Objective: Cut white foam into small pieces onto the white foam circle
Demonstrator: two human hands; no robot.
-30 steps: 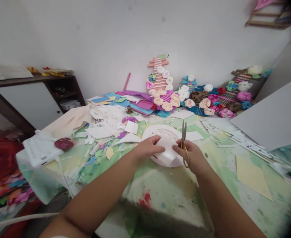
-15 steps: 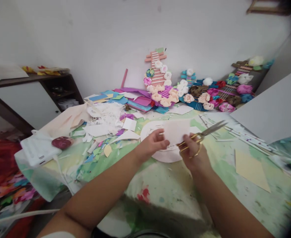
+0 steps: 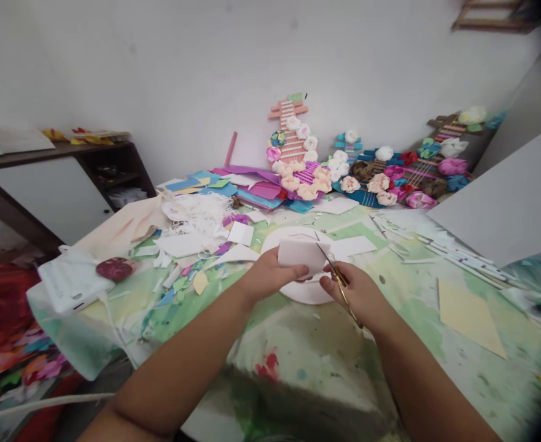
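A piece of white paper (image 3: 300, 253) is pinched in my left hand (image 3: 274, 273), thumb lying across its lower edge. My right hand (image 3: 360, 291) grips gold-handled scissors (image 3: 340, 283) by the finger loops. Their blades point up and to the left, at the right edge of the paper; whether they are cutting into it I cannot tell. Below both hands lies a round white disc (image 3: 304, 296) on the table, partly covered by the paper and fingers. A white strip of paper (image 3: 355, 245) rests just beyond the scissors.
White shreds (image 3: 196, 215) and coloured paper sheets (image 3: 252, 184) pile at the back left. Flower-decorated guitar shapes (image 3: 293, 141) lean on the wall. A cream card (image 3: 470, 316) and thin white sticks (image 3: 468, 258) lie right. A white device (image 3: 74, 282) with a cable sits left.
The scissors have turned from pointing right to pointing up-left, with their blades now at the paper. The paper has shifted left and lower, and my left hand now holds it.
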